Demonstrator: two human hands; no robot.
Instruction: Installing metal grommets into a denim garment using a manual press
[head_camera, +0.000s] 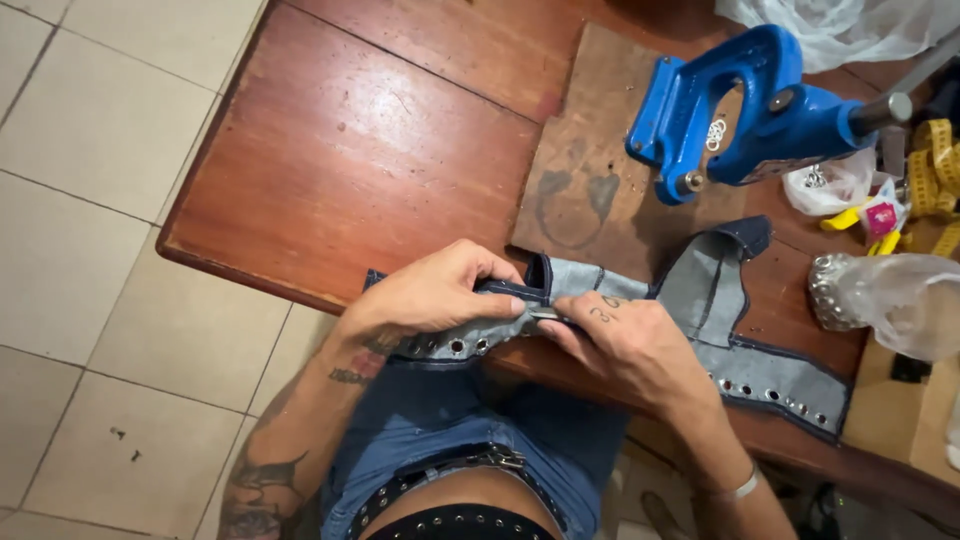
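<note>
Where eyelets run, both hands (440, 295) (625, 345) in closed grip on denim strip (700, 300)

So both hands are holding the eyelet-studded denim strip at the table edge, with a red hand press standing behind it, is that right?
Not quite: the press is blue, not red, as the head view shows. Otherwise yes: the left hand and right hand hold the eyelet-studded denim strip at the table edge.

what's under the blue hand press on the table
The blue hand press stands on a worn brown board that lies on the red-brown wooden table. Its base hides the board beneath it, so nothing more shows there.
</note>
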